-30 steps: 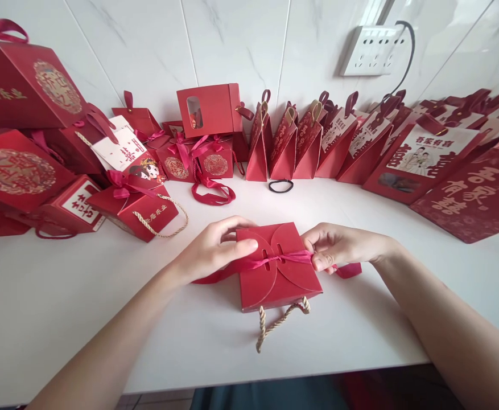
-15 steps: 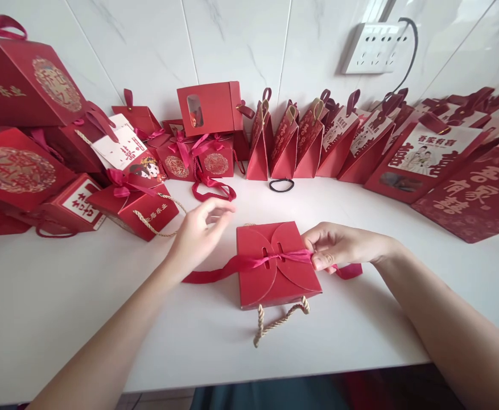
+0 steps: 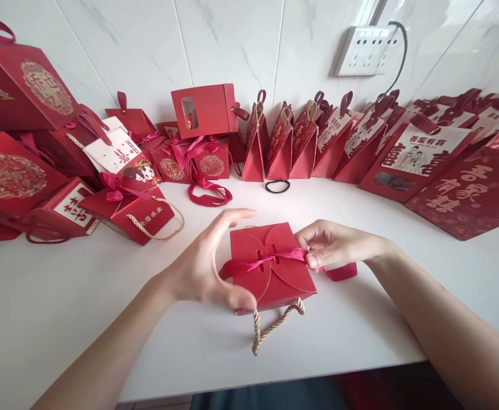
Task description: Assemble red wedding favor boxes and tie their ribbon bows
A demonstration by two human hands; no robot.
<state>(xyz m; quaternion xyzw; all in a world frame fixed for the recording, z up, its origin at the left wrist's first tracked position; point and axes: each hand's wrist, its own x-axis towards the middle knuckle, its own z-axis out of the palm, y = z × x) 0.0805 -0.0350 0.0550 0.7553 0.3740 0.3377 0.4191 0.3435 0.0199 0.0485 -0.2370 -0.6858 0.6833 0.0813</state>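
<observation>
A red gift box (image 3: 285,285) with curved interlocking flaps lies on the white table. Through slots in its top runs a pink-red ribbon (image 3: 289,255), knotted at the middle, one tail leading left and one right. My right hand (image 3: 330,245) pinches the right part of this ribbon beside the box's edge; the loose end sticks out past the fingers. Along the left side of the box curves my left hand (image 3: 210,267), thumb and fingers spread wide, the thumb at the near left corner. Whether it touches the box I cannot tell. A twisted gold cord handle (image 3: 275,330) hangs from the near side.
Red boxes with ribbons (image 3: 130,210) are piled at the left. A row of red handled bags (image 3: 304,148) stands along the tiled wall and on to the right. A black hair tie (image 3: 277,186) lies before them. A socket strip (image 3: 362,51) is on the wall.
My left hand has come right and nearer, from behind the left ribbon tail to the left side of the box, its fingers spreading. My right hand keeps its pinch on the ribbon.
</observation>
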